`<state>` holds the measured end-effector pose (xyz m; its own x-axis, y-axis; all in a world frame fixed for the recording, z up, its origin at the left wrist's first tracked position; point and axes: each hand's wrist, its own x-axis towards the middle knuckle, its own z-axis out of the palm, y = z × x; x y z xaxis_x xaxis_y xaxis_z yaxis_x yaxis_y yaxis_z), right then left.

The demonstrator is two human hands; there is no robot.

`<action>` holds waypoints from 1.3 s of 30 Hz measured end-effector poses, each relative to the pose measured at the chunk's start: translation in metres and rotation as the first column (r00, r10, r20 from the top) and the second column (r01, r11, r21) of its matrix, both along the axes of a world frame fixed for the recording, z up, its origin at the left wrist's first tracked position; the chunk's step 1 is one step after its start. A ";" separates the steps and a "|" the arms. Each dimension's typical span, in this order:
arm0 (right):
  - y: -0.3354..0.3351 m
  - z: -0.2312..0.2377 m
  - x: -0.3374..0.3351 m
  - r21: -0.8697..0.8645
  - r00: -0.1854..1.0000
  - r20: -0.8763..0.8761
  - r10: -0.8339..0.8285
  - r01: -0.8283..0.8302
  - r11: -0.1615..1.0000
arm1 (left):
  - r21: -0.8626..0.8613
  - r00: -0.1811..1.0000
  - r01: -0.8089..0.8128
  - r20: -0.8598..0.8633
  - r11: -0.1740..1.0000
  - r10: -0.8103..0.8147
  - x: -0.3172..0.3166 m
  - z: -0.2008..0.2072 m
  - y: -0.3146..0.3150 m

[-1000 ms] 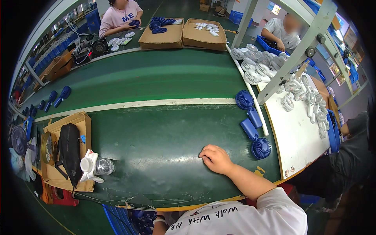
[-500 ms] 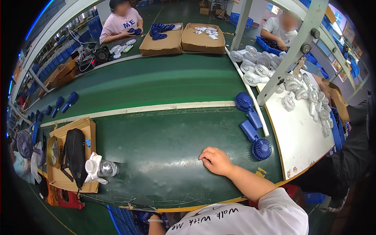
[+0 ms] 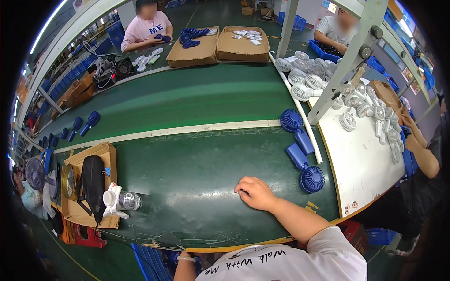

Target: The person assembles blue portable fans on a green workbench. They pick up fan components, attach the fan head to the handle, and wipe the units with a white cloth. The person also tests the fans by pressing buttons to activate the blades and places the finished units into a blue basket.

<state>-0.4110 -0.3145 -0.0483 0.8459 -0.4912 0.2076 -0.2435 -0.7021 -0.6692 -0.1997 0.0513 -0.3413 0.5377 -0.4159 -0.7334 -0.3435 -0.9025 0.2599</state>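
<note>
The right hand [image 3: 255, 193] rests on the green counter [image 3: 187, 187], its grip loosely curled with nothing visible in it; the palm side is hidden, so I cannot tell how far it is closed. The left forearm [image 3: 186, 269] comes in low, its hand hidden past the counter's edge, so I cannot tell what that grip does.

Nearest the right hand, to its right, lie two blue fans [image 3: 312, 179], handles side by side, heads pointing opposite ways. A white rod [image 3: 304, 124] and a slanted post [image 3: 337, 77] stand between these and the heaped white fans [image 3: 347, 122] on a white board [image 3: 363, 171].

At the left, a cardboard tray [image 3: 110, 154] holds a black pouch [image 3: 93, 187] and a yellowish ring [image 3: 70, 181]; a clear jar [image 3: 130, 200] sits just beside it. Beyond a white strip [image 3: 211, 127], more blue handheld fans [image 3: 91, 122] lie at the far left.
</note>
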 end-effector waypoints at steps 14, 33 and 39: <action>-0.004 0.002 -0.008 0.085 0.996 0.052 0.076 -0.080 0.993 | 0.019 0.992 0.095 0.085 0.995 -0.096 0.015 0.026 -0.060; -0.006 0.002 -0.012 0.104 0.995 0.060 0.079 -0.085 0.991 | 0.028 0.972 0.208 0.103 0.978 -0.209 -0.022 0.068 -0.031; -0.003 -0.002 -0.011 0.127 0.993 0.083 0.078 -0.088 0.988 | 0.049 0.870 0.480 -0.159 0.876 -0.467 -0.084 0.179 -0.023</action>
